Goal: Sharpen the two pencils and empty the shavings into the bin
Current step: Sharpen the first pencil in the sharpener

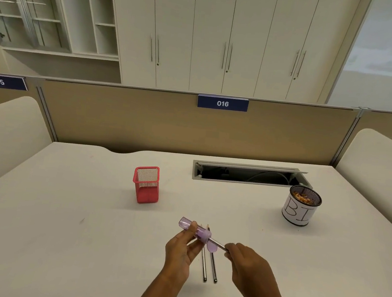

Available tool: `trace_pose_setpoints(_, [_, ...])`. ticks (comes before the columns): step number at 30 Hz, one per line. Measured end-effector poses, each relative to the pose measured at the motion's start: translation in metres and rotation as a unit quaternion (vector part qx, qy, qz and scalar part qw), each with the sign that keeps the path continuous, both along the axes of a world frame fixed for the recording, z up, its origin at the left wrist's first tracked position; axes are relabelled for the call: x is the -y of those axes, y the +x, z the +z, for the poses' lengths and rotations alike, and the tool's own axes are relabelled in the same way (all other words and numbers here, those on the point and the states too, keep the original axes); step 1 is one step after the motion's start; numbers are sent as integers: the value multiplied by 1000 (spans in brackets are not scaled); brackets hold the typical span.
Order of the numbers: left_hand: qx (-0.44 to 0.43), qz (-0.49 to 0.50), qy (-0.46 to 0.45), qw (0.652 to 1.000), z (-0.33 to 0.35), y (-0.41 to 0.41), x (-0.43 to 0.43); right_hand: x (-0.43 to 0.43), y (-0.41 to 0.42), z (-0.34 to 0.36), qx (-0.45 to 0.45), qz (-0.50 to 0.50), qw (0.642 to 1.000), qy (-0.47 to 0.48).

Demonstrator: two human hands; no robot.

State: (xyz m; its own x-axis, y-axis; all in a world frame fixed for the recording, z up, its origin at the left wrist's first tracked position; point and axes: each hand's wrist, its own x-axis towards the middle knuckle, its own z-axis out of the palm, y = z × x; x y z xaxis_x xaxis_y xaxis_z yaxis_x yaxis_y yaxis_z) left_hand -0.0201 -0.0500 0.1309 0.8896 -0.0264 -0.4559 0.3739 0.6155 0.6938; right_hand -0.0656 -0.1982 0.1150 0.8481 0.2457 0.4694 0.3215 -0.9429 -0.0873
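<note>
Holding the purple tube sharpener (195, 231) in our left hand (180, 249), we keep it lifted just above the bench (64, 207), fingers wrapped around its clear barrel so the cap end points toward our right. Our right hand (248, 266) pinches a pencil (217, 242) by its shaft, and the tip is pushed into the sharpener's cap, which is why the two hands sit so near each other and at a matching slant: the pencil has to run straight along the barrel's axis to turn cleanly. We judge this to be the sharpening step itself, with the clear barrel there to catch the shavings.

Two more pencils (209, 264) lie side by side on the bench directly beneath our hands, points facing away from us. Their tips look sharp, though they are too small to be sure.

A red mesh pencil holder (146, 184) stands farther back to the left, apparently empty. The bin (301, 205), a dark mesh cup wrapped in lettered white paper, stands well apart on the right with orange shavings already inside, within reach of the right arm for tipping out the barrel. Emptying is not yet done.
</note>
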Motion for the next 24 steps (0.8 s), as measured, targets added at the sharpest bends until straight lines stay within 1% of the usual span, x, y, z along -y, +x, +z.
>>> trace_pose_setpoints(1, [-1,-3,-1,1000,-1,-1,1,-1,1,1,9,0,1000,-5])
trace_pose_setpoints(2, [1,-6,3,1000,-1,-1,1,-4,0,2,-17,-16,1000,20])
trace_pose_setpoints(3, [6,-10,11,1000,-2,0,0,-7,-1,4,-65,-48,994,75])
trace_pose_setpoints(4, [13,-17,21,1000,-2,0,-1,-9,-1,7,-151,-79,973,156])
trace_pose_setpoints(5, [22,-27,29,999,-1,0,-2,-10,-2,11,-246,-84,925,278])
trace_pose_setpoints(6, [30,-39,36,998,0,0,-3,-9,-1,13,-320,-86,847,416])
trace_pose_setpoints(7, [33,-50,39,997,2,0,-4,-8,-1,19,-386,-99,746,533])
trace_pose_setpoints(8, [33,-58,40,997,3,0,-5,-6,-1,23,-445,-107,632,626])
trace_pose_setpoints(9, [32,-62,38,997,4,0,-6,-4,-1,26,-487,-118,517,694])
trace_pose_setpoints(10, [32,-65,35,997,5,0,-7,-3,0,28,-515,-121,420,737])
trace_pose_setpoints(11, [32,-67,34,997,6,0,-8,-3,-1,32,-527,-121,362,759])
trace_pose_setpoints(12, [34,-67,34,997,6,1,-8,-4,-1,34,-530,-112,348,765])
trace_pose_setpoints(13, [35,-62,35,997,5,2,-9,-6,-2,34,-528,-104,366,760])
trace_pose_setpoints(14, [35,-55,37,997,5,3,-9,-8,-1,35,-521,-97,410,742])
trace_pose_setpoints(15, [34,-47,37,998,6,4,-9,-10,0,37,-510,-90,473,712])
trace_pose_setpoints(16, [33,-40,35,998,6,5,-9,-12,1,38,-492,-88,544,674])
trace_pose_setpoints(18, [29,-27,29,999,7,7,-9,-14,4,38,-438,-89,684,576])
trace_pose_setpoints(20, [28,-19,21,999,8,8,-8,-13,4,34,-347,-73,822,445])
trace_pose_setpoints(21, [26,-15,17,999,8,8,-8,-13,3,31,-291,-63,876,379])
trace_pose_setpoints(22, [23,-10,13,1000,7,9,-8,-14,2,25,-227,-58,924,303])
trace_pose_setpoints(23, [19,-4,8,1000,6,9,-7,-13,-1,19,-172,-53,959,217])
trace_pose_setpoints(24, [13,2,2,1000,5,10,-8,-15,-4,16,-159,-39,971,174])
